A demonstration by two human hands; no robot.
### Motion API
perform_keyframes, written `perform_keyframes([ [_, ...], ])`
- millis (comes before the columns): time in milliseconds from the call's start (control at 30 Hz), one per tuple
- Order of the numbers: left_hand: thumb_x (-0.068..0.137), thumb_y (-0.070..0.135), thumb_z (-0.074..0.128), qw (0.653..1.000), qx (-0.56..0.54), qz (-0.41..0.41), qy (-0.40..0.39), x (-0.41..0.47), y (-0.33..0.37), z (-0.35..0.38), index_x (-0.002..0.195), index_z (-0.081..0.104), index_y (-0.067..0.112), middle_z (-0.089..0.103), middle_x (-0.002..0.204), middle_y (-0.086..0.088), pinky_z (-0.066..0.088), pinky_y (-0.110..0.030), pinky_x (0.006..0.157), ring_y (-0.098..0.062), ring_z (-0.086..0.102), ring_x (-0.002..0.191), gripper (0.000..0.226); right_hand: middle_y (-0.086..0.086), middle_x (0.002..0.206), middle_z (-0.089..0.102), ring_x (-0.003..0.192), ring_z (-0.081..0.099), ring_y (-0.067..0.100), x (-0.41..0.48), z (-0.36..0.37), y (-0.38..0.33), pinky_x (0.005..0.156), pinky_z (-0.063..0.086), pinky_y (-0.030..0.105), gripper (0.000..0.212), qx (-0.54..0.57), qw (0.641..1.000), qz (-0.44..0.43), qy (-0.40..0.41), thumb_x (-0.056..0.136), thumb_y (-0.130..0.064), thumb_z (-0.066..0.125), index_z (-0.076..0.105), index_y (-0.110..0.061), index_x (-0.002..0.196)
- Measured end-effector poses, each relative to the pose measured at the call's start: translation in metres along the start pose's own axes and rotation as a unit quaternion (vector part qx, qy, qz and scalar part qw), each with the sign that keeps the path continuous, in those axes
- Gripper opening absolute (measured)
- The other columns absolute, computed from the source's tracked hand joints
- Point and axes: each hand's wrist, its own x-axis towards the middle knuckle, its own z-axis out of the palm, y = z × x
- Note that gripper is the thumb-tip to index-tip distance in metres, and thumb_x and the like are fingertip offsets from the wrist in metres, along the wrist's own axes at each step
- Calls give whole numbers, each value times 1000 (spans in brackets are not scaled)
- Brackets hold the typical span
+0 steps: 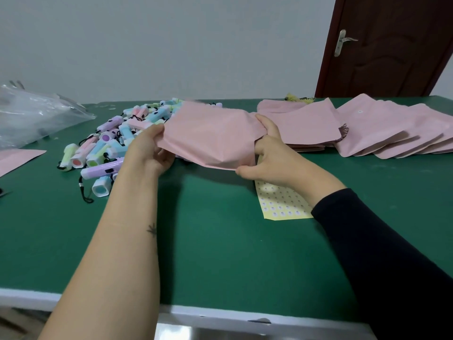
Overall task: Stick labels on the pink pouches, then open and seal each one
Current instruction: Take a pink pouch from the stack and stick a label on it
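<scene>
Left grip (149,150) and right grip (269,153) clasp opposite edges of 1 pink pouch (210,136) — label sheet (282,204) edge under right wrist.

- The bare left forearm (127,241) shows unsleeved from the white front edge of the green table (220,312) up to the bare left hand (147,153).
- A small dark star-shaped tattoo (152,229) marks that forearm, well beyond the table edge.
- A long plain black fabric sleeve (382,261) covers the right arm across the same edge; its cuff (328,200) ends at the wrist, just short of the bare right hand (272,163).
</scene>
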Motion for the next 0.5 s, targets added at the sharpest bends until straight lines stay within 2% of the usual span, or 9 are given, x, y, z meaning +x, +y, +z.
perform_keyframes([
  [67,89,16,66,999,-41,-31,1,4,1,-2,88,62,16,64,77,3,53,-31,94,-15,52,85,4,4,159,6,144,-10,-7,2,3,-1,90,25,10,37,1,1000,-12,-12,76,-15,74,46,-13,52],
  [100,89,16,67,998,-46,-39,6,5,0,-3,91,64,17,65,79,3,53,-32,95,-15,52,86,4,4,159,7,144,-11,-7,2,4,-2,94,25,11,35,-2,1000,-14,-19,75,-15,74,48,-12,52],
  [167,90,20,67,997,-67,-42,7,6,-2,-6,93,66,19,68,81,5,56,-29,88,-12,59,83,3,7,157,16,145,-11,-4,2,5,1,98,25,14,32,-10,1000,-18,-18,76,-16,74,51,-10,54],
  [233,94,29,63,992,-117,-36,-22,7,-2,-7,86,63,21,68,88,8,54,-29,86,-9,65,84,12,6,150,30,145,-6,-3,3,4,5,94,22,9,24,-5,1000,-18,17,77,-20,75,62,-4,65],
  [300,95,44,58,985,-146,-27,-84,5,-4,-3,96,62,21,67,105,4,48,-37,98,-12,66,100,23,0,141,35,142,17,2,4,2,7,91,23,11,18,50,997,-7,59,76,-32,76,70,-16,80],
  [367,92,56,57,975,-119,-31,-186,-4,-11,9,123,55,16,63,123,-6,48,-47,100,-20,63,116,51,-9,120,50,114,46,4,5,2,5,88,34,20,18,134,988,1,76,76,-44,75,65,-32,84],
  [400,90,61,55,967,-82,-31,-239,-11,-16,18,135,48,15,61,128,-9,49,-51,98,-23,62,119,65,-14,107,59,100,53,1,6,2,3,84,38,20,18,174,982,-3,75,78,-46,73,63,-34,86],
  [467,79,68,58,939,10,-28,-344,-28,-28,37,145,41,14,61,126,-10,53,-51,87,-23,66,110,86,-17,94,69,93,62,0,9,7,-1,84,46,23,17,234,970,-29,52,84,-43,68,67,-30,94],
  [500,69,69,65,921,44,-27,-387,-37,-34,46,140,45,11,62,120,-11,55,-48,84,-23,68,101,94,-14,92,71,94,64,3,10,11,-3,87,48,25,18,248,967,-41,41,86,-43,65,68,-28,96],
])
